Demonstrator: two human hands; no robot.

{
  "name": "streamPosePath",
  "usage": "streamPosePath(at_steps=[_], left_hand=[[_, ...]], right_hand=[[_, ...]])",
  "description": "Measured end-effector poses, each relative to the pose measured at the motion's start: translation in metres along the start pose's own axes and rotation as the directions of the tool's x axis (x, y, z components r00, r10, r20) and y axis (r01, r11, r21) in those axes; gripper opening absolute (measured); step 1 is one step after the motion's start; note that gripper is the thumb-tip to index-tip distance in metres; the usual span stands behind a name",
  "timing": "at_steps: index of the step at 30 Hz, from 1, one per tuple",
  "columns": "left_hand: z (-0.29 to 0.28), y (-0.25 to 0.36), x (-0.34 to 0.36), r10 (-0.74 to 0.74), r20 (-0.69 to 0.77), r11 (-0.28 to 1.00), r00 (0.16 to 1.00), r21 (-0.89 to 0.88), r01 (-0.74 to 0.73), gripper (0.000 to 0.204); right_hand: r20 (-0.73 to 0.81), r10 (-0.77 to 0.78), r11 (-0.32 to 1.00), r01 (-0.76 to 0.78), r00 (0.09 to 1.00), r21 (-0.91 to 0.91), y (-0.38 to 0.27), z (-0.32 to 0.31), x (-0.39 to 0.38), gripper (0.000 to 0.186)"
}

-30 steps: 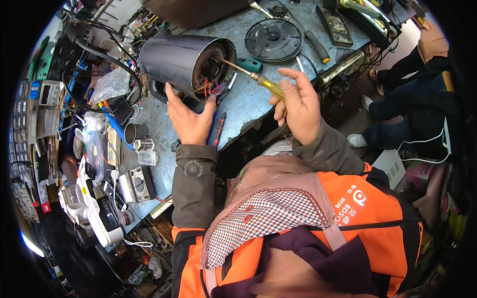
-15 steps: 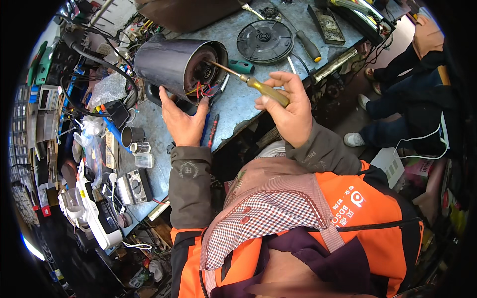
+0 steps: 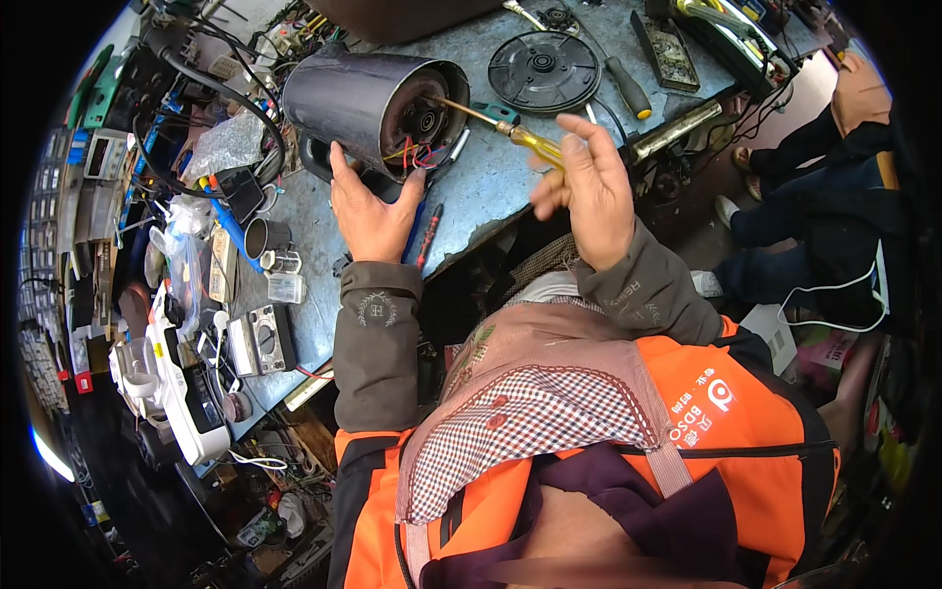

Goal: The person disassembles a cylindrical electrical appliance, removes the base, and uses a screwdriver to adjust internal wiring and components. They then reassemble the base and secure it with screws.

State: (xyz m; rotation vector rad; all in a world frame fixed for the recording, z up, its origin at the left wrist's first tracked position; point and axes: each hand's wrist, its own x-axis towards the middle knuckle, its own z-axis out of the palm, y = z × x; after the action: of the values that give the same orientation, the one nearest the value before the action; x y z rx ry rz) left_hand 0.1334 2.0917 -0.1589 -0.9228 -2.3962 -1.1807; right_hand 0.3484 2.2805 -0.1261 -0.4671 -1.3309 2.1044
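A dark electric kettle lies on its side on the workbench. Its open underside faces right, showing a round metal base and red and yellow wires. My left hand grips the kettle's lower near side, thumb by the wires and fingers against the body. In my right hand is a screwdriver with a clear yellow handle, held between thumb and fingers. Its shaft reaches into the kettle's underside; the exact contact of the tip is hard to make out. Behind it lies a round black base cover.
A grey-handled screwdriver and a metal tray lie at the back right. Near my left wrist is a red pen-like tool. A multimeter and small containers crowd the left. Another person's legs are at right.
My right hand's fingers have shifted around the screwdriver handle, turning the hand over it. The whole view has moved slightly, while my left hand stays on the kettle.
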Motion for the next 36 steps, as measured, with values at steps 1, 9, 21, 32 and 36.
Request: streamPosePath(at_steps=[1, 9, 21, 32, 36], left_hand=[[0.000, 0.001, 0.000, -0.001, -0.002, 1.000, 1.000, 0.005, 0.001, 0.119], [-0.003, 0.015, 0.000, 0.170, -0.148, 0.977, 0.974, 0.155, -0.147, 0.122], [0.024, 0.040, 0.020, 0.074, -0.253, 0.986, 0.965, 0.163, -0.032, 0.108], [0.023, 0.040, 0.020, 0.085, -0.247, 0.982, 0.965, 0.182, -0.040, 0.110], [0.025, 0.038, 0.021, 0.108, -0.258, 0.979, 0.960, 0.194, -0.058, 0.110]], right_hand=[[0.015, -0.168, 0.979, 0.169, 0.986, -0.112, 0.010, 0.003, 0.001, 0.038], [0.054, -0.291, 0.868, 0.288, 0.955, -0.404, 0.013, 0.011, -0.005, 0.031], [0.310, 0.315, 0.876, -0.401, 0.897, 0.269, -0.001, -0.012, 0.010, 0.034], [0.031, 0.143, 0.989, -0.142, 0.989, -0.027, -0.012, 0.003, 0.010, 0.035], [0.142, -0.231, 0.836, 0.271, 0.963, -0.477, 0.010, 0.003, 0.014, 0.034]])
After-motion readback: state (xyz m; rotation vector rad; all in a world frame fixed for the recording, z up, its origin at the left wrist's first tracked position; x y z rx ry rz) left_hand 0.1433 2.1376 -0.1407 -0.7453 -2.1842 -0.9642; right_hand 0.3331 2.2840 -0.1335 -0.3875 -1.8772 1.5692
